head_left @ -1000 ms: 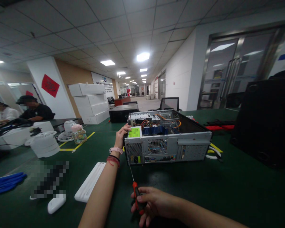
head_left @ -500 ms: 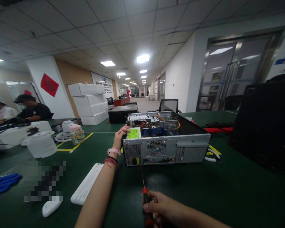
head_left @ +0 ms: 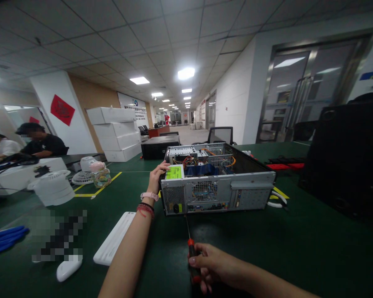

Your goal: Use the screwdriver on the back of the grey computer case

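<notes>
An uncovered desktop computer case (head_left: 211,194) lies on its side, with its rear panel toward me and its wiring showing. My left hand (head_left: 158,173) grips its left rear corner, fingers curled over the top edge beside the green-labelled power supply (head_left: 175,171). Low in front, my right hand (head_left: 213,263) is closed round the red and black handle of a screwdriver (head_left: 191,248). The thin shaft points away from me to the lower edge of the rear panel, below the power supply. Whether the tip sits in a screw is too small to make out.
A white keyboard (head_left: 113,240) and a white mouse (head_left: 69,268) lie left of my forearm. Farther left are blue cables (head_left: 6,240), a jar (head_left: 100,176) and small fans (head_left: 83,176). A large black object (head_left: 345,161) stands at right. Two people sit at the far left.
The view has shifted slightly. My left hand stays on the case corner; the screwdriver stays at the rear panel's lower edge, with my right fingers slightly shifted on its handle.
</notes>
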Demonstrator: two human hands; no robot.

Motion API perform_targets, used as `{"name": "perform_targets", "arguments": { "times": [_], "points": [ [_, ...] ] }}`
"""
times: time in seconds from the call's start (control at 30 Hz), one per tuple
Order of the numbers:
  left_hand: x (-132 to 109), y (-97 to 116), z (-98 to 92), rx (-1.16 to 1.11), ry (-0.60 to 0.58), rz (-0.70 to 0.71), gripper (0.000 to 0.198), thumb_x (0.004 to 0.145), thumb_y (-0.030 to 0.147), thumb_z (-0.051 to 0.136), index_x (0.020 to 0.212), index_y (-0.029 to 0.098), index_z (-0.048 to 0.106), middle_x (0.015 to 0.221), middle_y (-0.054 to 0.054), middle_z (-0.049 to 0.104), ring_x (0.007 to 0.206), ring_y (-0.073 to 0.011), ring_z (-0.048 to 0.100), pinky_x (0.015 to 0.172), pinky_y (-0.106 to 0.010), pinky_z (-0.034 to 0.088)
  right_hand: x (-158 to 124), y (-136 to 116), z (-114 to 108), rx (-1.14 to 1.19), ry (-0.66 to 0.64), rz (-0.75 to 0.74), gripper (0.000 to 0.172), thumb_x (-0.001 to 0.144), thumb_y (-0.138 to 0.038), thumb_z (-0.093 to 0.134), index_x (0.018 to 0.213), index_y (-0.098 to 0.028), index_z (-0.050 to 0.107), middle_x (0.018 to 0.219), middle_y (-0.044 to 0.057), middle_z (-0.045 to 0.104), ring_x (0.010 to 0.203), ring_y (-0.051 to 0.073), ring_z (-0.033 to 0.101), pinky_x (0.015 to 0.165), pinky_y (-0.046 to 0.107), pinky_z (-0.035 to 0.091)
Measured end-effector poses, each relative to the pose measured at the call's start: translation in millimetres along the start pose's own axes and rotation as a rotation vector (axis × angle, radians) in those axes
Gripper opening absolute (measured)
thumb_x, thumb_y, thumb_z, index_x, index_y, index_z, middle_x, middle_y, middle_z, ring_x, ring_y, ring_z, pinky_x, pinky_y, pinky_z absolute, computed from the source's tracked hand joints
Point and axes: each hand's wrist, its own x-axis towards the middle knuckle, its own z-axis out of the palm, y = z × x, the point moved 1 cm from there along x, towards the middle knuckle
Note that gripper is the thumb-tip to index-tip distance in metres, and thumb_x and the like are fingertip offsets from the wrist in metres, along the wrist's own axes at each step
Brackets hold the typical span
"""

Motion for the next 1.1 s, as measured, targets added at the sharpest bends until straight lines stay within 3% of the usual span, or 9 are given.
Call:
{"name": "perform_targets", "arguments": {
  "times": [0.27, 0.5, 0.63, 0.77, 0.9, 1.1],
  "points": [
    [0, -1, 0.4, -0.004, 0.003, 0.001, 0.020, 0.066, 0.019, 0.046, 0.065, 0.016, 0.066, 0.098, -0.007, 0.070, 0.125, -0.0268, 0.045, 0.108, -0.042, 0.029, 0, 1, -2, -0.050, 0.059, 0.001, 0.057, 0.057, -0.049, 0.070, 0.094, -0.019, 0.038, 0.059, -0.004, 0.060, 0.042, 0.007, 0.052, 0.042, 0.019, 0.037],
    [0, 0, 0.2, 0.003, 0.001, 0.007, 0.020, 0.066, 0.020, 0.046, 0.065, 0.017, 0.066, 0.099, -0.007, 0.070, 0.125, -0.0268, 0.044, 0.109, -0.042, 0.028, -9, -11, -3, -0.147, 0.161, 0.011, 0.045, 0.058, -0.046, 0.071, 0.084, -0.017, 0.050, 0.053, -0.010, 0.046, 0.037, 0.002, 0.037, 0.035, 0.016, 0.030],
    [-1, 1, 0.3, 0.000, -0.004, -0.001, 0.019, 0.066, 0.020, 0.047, 0.066, 0.016, 0.066, 0.099, -0.006, 0.070, 0.124, -0.0265, 0.046, 0.108, -0.041, 0.029, -9, -10, -4, -0.129, 0.134, 0.053, 0.040, 0.061, -0.045, 0.070, 0.079, -0.018, 0.047, 0.049, -0.010, 0.046, 0.035, 0.003, 0.037, 0.035, 0.016, 0.031],
    [-1, 2, 0.9, -0.002, -0.005, -0.005, 0.019, 0.066, 0.020, 0.047, 0.065, 0.016, 0.066, 0.099, -0.007, 0.070, 0.123, -0.0267, 0.046, 0.108, -0.041, 0.028, -8, -8, -4, -0.079, 0.083, 0.055, 0.039, 0.063, -0.043, 0.069, 0.083, -0.018, 0.046, 0.064, -0.001, 0.064, 0.032, 0.003, 0.041, 0.032, 0.016, 0.027],
    [-1, 2, 0.8, 0.004, 0.001, -0.005, 0.020, 0.066, 0.020, 0.047, 0.066, 0.016, 0.066, 0.099, -0.007, 0.070, 0.124, -0.0268, 0.045, 0.108, -0.041, 0.028, -9, -12, -6, -0.058, 0.019, 0.060, 0.037, 0.064, -0.042, 0.067, 0.083, -0.017, 0.046, 0.067, 0.002, 0.067, 0.030, 0.001, 0.035, 0.030, 0.015, 0.022],
    [0, 0, 0.0, -0.006, 0.001, 0.006, 0.020, 0.067, 0.020, 0.047, 0.065, 0.016, 0.066, 0.099, -0.007, 0.070, 0.124, -0.0264, 0.045, 0.108, -0.041, 0.029, -9, -14, -12, -0.006, -0.079, 0.076, 0.036, 0.063, -0.035, 0.066, 0.089, -0.018, 0.046, 0.069, 0.001, 0.067, 0.035, 0.004, 0.046, 0.036, 0.016, 0.035]
  ]
}}
